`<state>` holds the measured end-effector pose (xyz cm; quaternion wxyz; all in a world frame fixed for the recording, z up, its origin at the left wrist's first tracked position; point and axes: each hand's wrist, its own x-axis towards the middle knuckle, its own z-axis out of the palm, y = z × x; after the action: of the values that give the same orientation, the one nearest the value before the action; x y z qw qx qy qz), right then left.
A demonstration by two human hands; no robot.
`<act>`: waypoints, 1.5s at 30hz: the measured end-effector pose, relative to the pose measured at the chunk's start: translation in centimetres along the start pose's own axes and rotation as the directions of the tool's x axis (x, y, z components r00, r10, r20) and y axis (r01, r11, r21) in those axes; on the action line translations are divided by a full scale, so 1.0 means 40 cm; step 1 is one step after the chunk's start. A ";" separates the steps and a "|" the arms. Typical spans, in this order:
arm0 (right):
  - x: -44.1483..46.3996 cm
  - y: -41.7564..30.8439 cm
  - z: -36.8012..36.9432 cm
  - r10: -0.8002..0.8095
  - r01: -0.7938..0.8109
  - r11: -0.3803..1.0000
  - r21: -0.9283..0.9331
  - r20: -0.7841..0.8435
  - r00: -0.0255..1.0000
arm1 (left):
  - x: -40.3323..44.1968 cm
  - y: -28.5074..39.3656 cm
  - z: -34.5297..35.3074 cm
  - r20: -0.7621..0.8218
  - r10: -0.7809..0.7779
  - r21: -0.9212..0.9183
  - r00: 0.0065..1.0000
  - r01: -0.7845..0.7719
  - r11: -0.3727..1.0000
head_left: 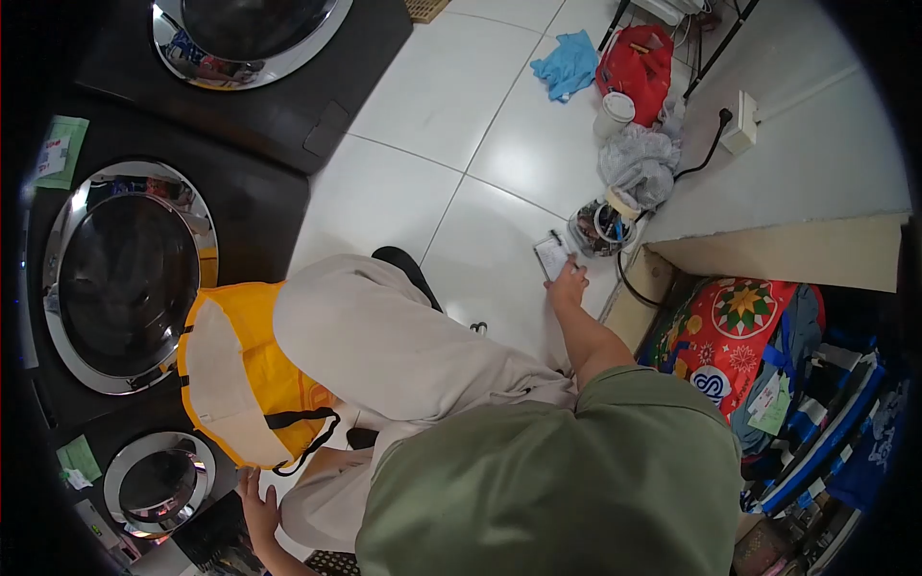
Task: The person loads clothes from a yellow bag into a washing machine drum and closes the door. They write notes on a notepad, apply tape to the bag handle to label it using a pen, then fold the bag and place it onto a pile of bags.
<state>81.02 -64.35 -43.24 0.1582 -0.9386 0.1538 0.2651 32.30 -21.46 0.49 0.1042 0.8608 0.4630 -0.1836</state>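
Observation:
On the white tiled floor, my right hand (569, 286) reaches down to a small white notepad (552, 257) with a dark pen on it. The fingers look closed at its lower edge; whether they grip the pad or something thin is too small to tell. My left hand (257, 501) is low on the left, fingers apart, beside the bottom of a yellow and cream bag (235, 374) with black straps. The bag hangs against my left leg. Close to the right hand stands a clear container (597, 230) with pens and other small items.
Dark front-loading machines (130, 278) line the left side. At the upper right lie a blue cloth (567, 65), a red bag (636, 72), a white cup (615, 113) and clear plastic bags (641, 165). A black cable runs to a wall socket (740, 125). Packed bags (740, 331) fill the right side.

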 end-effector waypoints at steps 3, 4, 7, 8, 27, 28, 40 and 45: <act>0.068 -0.031 0.015 -0.175 0.174 0.980 -0.099 -0.009 0.984 | 0.021 0.033 0.009 0.000 0.061 -0.100 0.998 -0.060 0.993; 0.101 -0.050 0.030 -0.181 0.177 0.976 -0.124 -0.024 0.983 | 0.039 0.024 0.024 0.012 0.115 -0.146 0.993 -0.112 0.983; 0.220 -0.100 0.078 -0.165 0.152 0.970 -0.189 -0.053 0.985 | 0.083 0.030 0.084 0.111 0.171 -0.140 0.979 -0.155 0.978; 0.225 -0.124 0.079 -0.138 0.126 0.973 -0.191 -0.049 0.989 | 0.097 0.002 0.114 0.149 0.178 -0.098 0.973 -0.165 0.981; 0.361 0.075 -0.575 -0.562 0.510 0.768 -0.388 -0.027 0.827 | 0.245 0.251 0.126 -0.108 -0.155 -0.695 0.982 0.037 0.719; 0.345 0.056 -0.590 -0.595 0.530 0.739 -0.416 -0.034 0.803 | 0.236 0.255 0.108 -0.079 -0.146 -0.719 0.986 0.045 0.694; 0.021 -0.311 -0.758 -0.695 0.800 0.530 0.281 -0.397 0.599 | 0.073 0.290 0.102 -0.642 -0.616 -0.758 0.458 -0.503 0.416; -0.602 -0.708 -0.663 -0.985 0.689 0.051 0.723 -0.077 0.154 | 0.038 0.651 0.037 -0.697 -0.057 -0.716 0.715 -0.690 0.103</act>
<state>83.92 -43.88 -2.53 0.6079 -0.6273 -0.4166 0.2518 54.48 -35.12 -1.26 0.5163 0.6828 0.2611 0.4462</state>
